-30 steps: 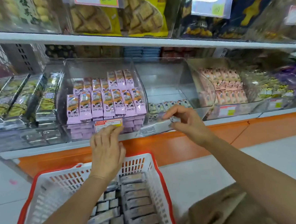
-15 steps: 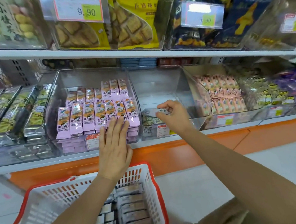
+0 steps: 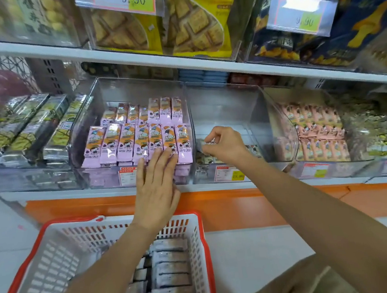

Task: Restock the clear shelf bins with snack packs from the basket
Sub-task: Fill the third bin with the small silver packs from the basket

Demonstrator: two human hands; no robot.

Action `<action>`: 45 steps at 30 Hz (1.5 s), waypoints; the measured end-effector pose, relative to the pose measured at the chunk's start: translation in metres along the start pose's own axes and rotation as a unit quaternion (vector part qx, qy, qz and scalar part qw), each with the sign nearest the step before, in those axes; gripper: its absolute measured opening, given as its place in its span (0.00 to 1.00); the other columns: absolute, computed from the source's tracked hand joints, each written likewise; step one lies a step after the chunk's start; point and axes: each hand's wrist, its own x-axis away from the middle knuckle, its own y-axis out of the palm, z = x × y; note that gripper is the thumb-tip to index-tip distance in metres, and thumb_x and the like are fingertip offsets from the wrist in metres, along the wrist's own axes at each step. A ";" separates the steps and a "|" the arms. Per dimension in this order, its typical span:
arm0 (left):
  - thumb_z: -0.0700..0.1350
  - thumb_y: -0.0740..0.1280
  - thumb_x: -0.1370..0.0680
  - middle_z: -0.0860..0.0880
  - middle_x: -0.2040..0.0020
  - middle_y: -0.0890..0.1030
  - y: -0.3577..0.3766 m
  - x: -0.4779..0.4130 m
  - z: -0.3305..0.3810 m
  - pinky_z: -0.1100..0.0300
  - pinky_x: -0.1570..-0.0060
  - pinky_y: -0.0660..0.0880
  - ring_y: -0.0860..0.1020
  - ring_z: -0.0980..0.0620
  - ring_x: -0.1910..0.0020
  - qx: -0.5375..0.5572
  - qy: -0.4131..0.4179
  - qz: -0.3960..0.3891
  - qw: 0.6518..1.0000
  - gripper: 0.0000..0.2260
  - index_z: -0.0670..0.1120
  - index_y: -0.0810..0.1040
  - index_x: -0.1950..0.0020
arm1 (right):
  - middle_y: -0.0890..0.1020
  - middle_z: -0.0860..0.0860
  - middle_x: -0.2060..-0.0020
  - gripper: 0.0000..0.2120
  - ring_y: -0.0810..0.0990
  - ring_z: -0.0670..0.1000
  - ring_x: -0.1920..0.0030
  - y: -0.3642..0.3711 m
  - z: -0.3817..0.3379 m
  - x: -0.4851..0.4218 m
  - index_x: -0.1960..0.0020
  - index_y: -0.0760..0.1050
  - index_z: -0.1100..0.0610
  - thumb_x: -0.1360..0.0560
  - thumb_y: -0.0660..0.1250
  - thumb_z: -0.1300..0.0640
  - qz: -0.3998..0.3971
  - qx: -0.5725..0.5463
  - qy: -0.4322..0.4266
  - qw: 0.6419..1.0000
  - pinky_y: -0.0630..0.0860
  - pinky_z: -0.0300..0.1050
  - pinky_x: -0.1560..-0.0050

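Closest to the person, below the shelf edge, the basket [image 3: 57, 265] holds rows of grey snack packs [image 3: 171, 273] stacked along its right wall. Above it, the left hand [image 3: 155, 192] lies flat and released, its straight fingertips touching the front row of purple packs [image 3: 125, 141] in the left bin [image 3: 135, 88]. Just beside it, the right hand [image 3: 225, 146] pinches one small pack [image 3: 205, 142] between thumb and curled fingers, over the front of the middle bin [image 3: 231, 105]. That bin carries only a thin layer of bottom packs [image 3: 207, 160] near its front.

To seat the pack correctly:
- Lower it inside the front lip of the middle bin.
- Align it with the row already there, printed face up, then release.
- Press only lightly with the left hand, so the purple row does not slide.

Farther right, a bin of pink packs [image 3: 315, 122] looks well filled. The middle bin appears to need the most stock.
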 end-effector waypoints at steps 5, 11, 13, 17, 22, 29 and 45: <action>0.45 0.57 0.25 0.42 0.23 0.64 -0.004 -0.003 0.004 0.43 0.23 0.44 0.57 0.43 0.22 -0.006 -0.003 0.005 1.000 0.28 0.40 0.66 0.25 | 0.77 0.49 0.60 0.06 0.76 0.48 0.59 0.004 -0.002 -0.014 0.54 0.79 0.57 0.29 0.74 0.59 0.011 -0.009 -0.001 1.000 0.71 0.41 0.61; 0.46 0.56 0.23 0.43 0.22 0.64 -0.002 -0.010 -0.006 0.43 0.23 0.44 0.57 0.45 0.21 -0.024 0.006 -0.008 1.000 0.27 0.42 0.65 0.23 | 0.80 0.53 0.48 0.11 0.77 0.53 0.44 0.018 0.008 -0.040 0.48 0.80 0.59 0.28 0.75 0.58 0.043 -0.045 0.010 0.998 0.72 0.42 0.45; 0.46 0.56 0.23 0.44 0.23 0.64 0.001 -0.011 -0.008 0.42 0.23 0.44 0.58 0.45 0.22 -0.021 0.008 -0.006 1.000 0.26 0.43 0.65 0.24 | 0.80 0.56 0.43 0.12 0.77 0.54 0.41 0.027 0.013 -0.048 0.46 0.80 0.59 0.28 0.75 0.58 0.030 -0.034 0.027 0.999 0.71 0.41 0.43; 0.45 0.57 0.23 0.44 0.23 0.66 0.004 -0.012 -0.011 0.41 0.23 0.45 0.59 0.45 0.22 -0.015 0.016 0.007 1.000 0.26 0.43 0.66 0.24 | 0.80 0.56 0.42 0.15 0.77 0.54 0.39 0.033 0.016 -0.059 0.42 0.79 0.61 0.28 0.74 0.60 0.004 -0.024 0.035 0.999 0.71 0.42 0.40; 0.45 0.58 0.25 0.44 0.24 0.67 0.008 -0.012 -0.011 0.41 0.23 0.48 0.61 0.44 0.23 -0.020 0.012 0.016 1.000 0.27 0.44 0.64 0.24 | 0.81 0.53 0.48 0.15 0.78 0.52 0.46 0.033 0.013 -0.071 0.42 0.79 0.63 0.28 0.74 0.62 -0.045 -0.032 0.050 0.997 0.74 0.43 0.41; 0.45 0.57 0.25 0.43 0.25 0.68 0.009 -0.013 -0.010 0.42 0.24 0.49 0.61 0.44 0.24 -0.044 0.012 0.021 0.999 0.27 0.44 0.64 0.25 | 0.81 0.57 0.50 0.18 0.80 0.54 0.55 0.039 0.021 -0.084 0.39 0.79 0.62 0.25 0.61 0.72 -0.118 0.000 0.052 0.992 0.76 0.39 0.60; 0.47 0.56 0.23 0.42 0.21 0.60 -0.016 -0.003 0.001 0.41 0.23 0.47 0.55 0.42 0.21 -0.063 0.008 -0.061 0.996 0.30 0.41 0.61 0.21 | 0.80 0.52 0.53 0.09 0.80 0.53 0.49 -0.003 -0.005 -0.020 0.45 0.79 0.58 0.22 0.65 0.66 -0.029 -0.130 -0.054 0.990 0.78 0.40 0.45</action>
